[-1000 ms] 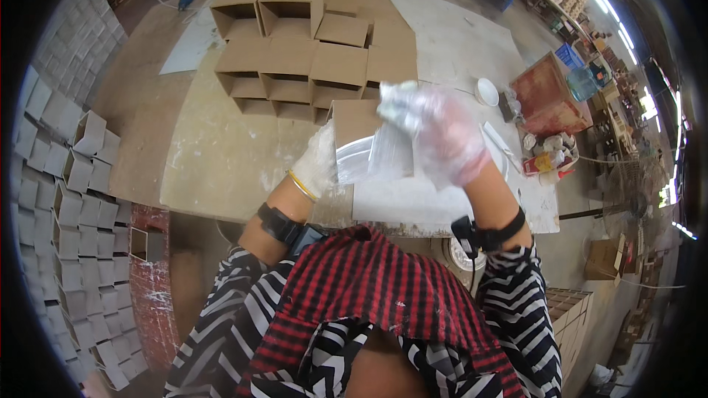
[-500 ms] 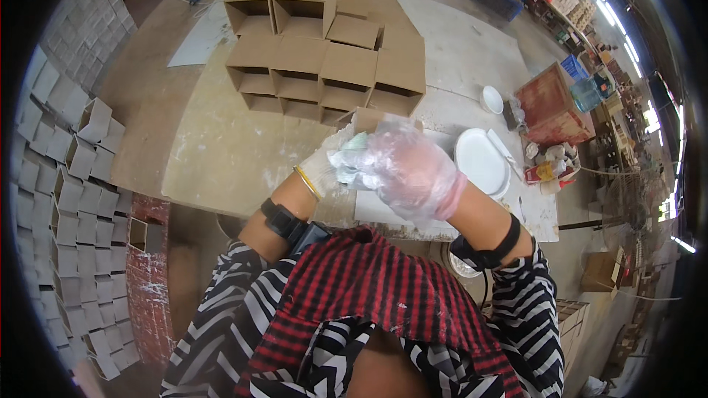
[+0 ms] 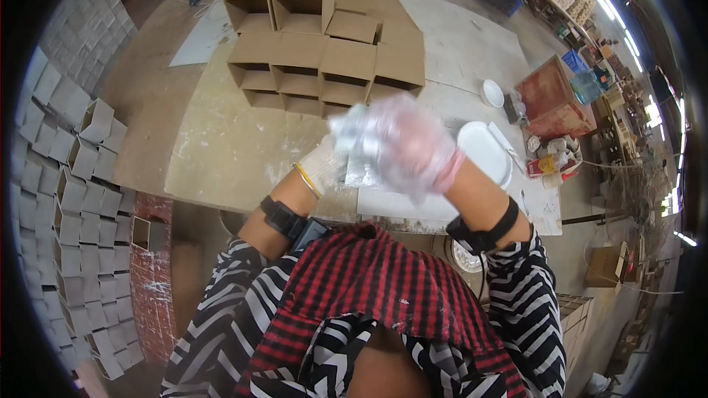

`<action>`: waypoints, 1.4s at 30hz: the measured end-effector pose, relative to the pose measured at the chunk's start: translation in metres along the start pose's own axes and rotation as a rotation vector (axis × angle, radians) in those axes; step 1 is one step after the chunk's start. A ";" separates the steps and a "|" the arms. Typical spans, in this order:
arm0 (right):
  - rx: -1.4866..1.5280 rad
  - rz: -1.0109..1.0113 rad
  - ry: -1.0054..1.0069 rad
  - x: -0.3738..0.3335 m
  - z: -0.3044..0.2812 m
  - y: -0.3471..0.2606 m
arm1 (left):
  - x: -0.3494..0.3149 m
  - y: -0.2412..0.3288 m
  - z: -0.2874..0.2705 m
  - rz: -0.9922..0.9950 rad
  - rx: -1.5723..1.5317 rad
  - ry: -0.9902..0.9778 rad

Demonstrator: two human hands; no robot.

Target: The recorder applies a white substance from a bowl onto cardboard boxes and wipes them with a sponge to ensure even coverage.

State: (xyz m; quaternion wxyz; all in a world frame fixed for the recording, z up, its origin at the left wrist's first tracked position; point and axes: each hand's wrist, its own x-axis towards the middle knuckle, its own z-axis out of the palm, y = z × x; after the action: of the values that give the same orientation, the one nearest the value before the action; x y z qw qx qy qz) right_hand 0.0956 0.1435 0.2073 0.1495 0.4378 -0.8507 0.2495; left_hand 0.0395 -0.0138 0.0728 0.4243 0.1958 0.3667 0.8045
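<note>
Near edge of the surface (image 3: 221,158): box (image 3: 361,175) between both hands, its small visible patch white, streaked and shiny. Left hand (image 3: 323,165), pale-gloved, at the box's left side; fingers covered, grip cannot be told. Right hand (image 3: 414,149), under clear plastic, curled on a pale greenish wad (image 3: 345,125), motion-blurred. It hides most of the box; shape and opening unreadable. Right: white round plate (image 3: 485,155). Farther: stacked brown boxes (image 3: 324,55), several openings facing near.
</note>
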 end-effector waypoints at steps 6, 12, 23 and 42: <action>-0.036 0.319 0.167 -0.021 -0.017 0.031 | -0.015 -0.001 0.013 -0.140 -0.123 0.274; 0.318 0.546 0.280 -0.035 -0.025 0.038 | -0.027 0.004 -0.014 0.332 1.259 0.121; 0.042 0.356 -0.115 -0.015 -0.035 0.013 | -0.032 0.003 -0.015 0.605 1.585 0.115; 0.471 0.632 0.364 -0.010 -0.062 0.006 | -0.007 -0.010 0.004 0.308 0.036 0.279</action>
State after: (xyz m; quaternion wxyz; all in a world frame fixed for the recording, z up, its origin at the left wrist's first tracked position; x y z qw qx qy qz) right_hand 0.0982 0.1876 0.2523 0.1094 0.1270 -0.8227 0.5432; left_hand 0.0516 -0.0142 0.0682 0.2376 0.1440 0.4020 0.8725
